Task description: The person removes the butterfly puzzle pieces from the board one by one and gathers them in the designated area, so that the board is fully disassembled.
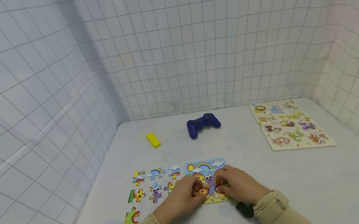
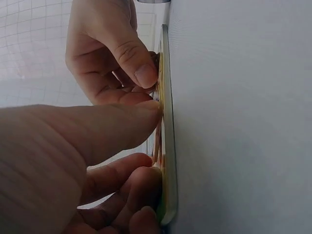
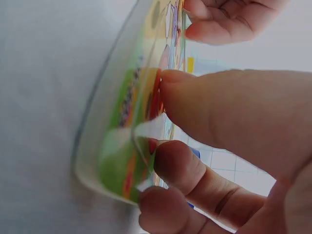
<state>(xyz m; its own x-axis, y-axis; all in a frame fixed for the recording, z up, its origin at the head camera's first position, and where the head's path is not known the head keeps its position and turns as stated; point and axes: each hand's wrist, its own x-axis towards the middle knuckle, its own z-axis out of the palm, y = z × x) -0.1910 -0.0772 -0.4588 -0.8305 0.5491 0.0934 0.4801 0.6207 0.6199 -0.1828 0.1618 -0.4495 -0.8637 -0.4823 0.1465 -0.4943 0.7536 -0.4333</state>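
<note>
A small cartoon jigsaw puzzle board [image 1: 212, 162], with a rainbow, sun and purple character, lies flat on the white table in the head view. My left hand [image 1: 183, 195] bends over its left side, thumb and fingertips pinching a thin puzzle piece [image 2: 156, 141] close over the board. From the other side, my right hand [image 1: 241, 185] reaches its lower right part. There the right thumb and fingers pinch the edges of a red-edged puzzle piece [image 3: 155, 95] at the board's surface. Parts of both pieces are hidden behind fingers.
Left of the board lie several loose puzzle pieces [image 1: 155, 193] in rough rows, one partly behind the left hand. Farther back are a yellow block [image 1: 153, 140] and a dark blue game controller [image 1: 203, 123]. A larger animal puzzle board [image 1: 287, 124] lies back right. Grid-patterned cloth walls [image 1: 176, 54] surround the table.
</note>
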